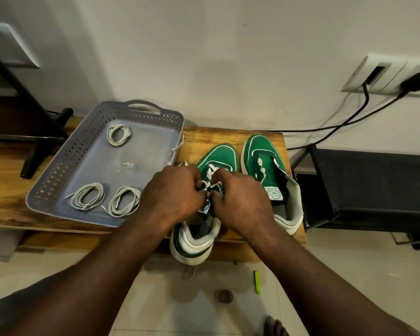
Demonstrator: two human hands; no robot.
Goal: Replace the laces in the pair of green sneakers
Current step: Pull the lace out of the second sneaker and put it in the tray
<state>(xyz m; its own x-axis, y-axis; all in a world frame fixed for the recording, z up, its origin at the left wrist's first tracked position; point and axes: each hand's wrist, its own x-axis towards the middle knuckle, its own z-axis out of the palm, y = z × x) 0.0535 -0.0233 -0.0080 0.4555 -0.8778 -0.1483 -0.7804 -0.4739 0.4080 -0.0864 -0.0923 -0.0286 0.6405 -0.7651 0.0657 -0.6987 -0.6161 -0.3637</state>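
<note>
On the wooden bench (216,135), just right of the grey tray (102,112), both green sneakers sit side by side w/ toes to the far side. Left hand (175,190) and right hand (240,197) meet over the left sneaker (218,154), fingers of each curled and pinching the white lace (210,185) at the eyelets by the tongue. Can't tell if the lace is going out or in.

Risks, as I judge them:
- Left sneaker's heel overhangs the near edge of the bench, so a hard tug toward the person could tip it to the floor.
- Uneven pull w/ two hands could jam the lace in an eyelet or fray its tip.
- Right sneaker (257,146) stands touching or nearly so, and an elbow swing could knock it.
- Three coiled laces (87,196) lie in the tray, and old and new look alike, so they're easy to mix up.
</note>
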